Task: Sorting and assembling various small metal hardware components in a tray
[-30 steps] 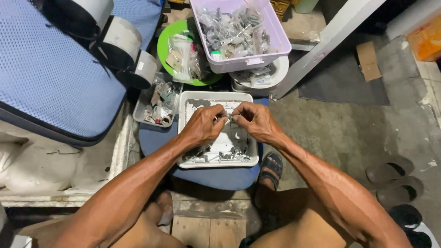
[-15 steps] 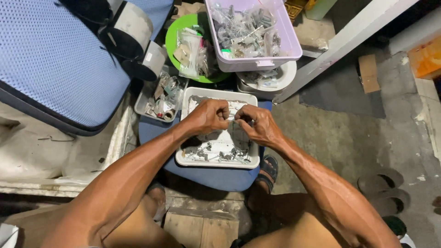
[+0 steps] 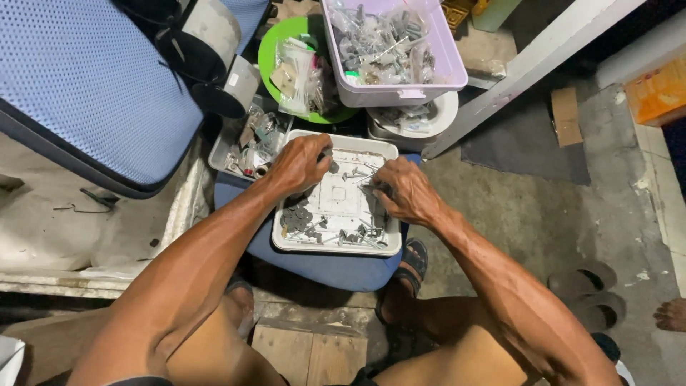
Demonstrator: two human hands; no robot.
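Both hands work inside a shallow white square tray (image 3: 389, 246) that rests on a blue round stool (image 3: 321, 268) in front of the seated person. The tray's sides run roughly near to far, its far edge tilted slightly to the right. Small grey metal screws and fittings (image 3: 336, 234) lie scattered in it, thickest along the near edge and near-left corner; they point every way, with no common axis.

The left hand (image 3: 300, 163) sits over the tray's far-left corner, fingers curled down and closed about a small dark part; the part is too small to identify. The right hand (image 3: 401, 191) is over the right side of the tray, fingers bent inward and pinched against small metal pieces; what exactly it holds cannot be told.

Beyond the tray, at the far centre, stands a lilac rectangular tub (image 3: 429, 78) filled with clear bags of hardware. Left of it a round green dish (image 3: 271, 50) holds clear packets with pale paper labels. A small grey tray of mixed parts (image 3: 246, 146) lies just left of the white tray. A white bowl (image 3: 446, 118) sits partly under the tub. A blue mesh cushion (image 3: 78, 78) fills the far left. An orange box (image 3: 661, 89) stands at the far right.
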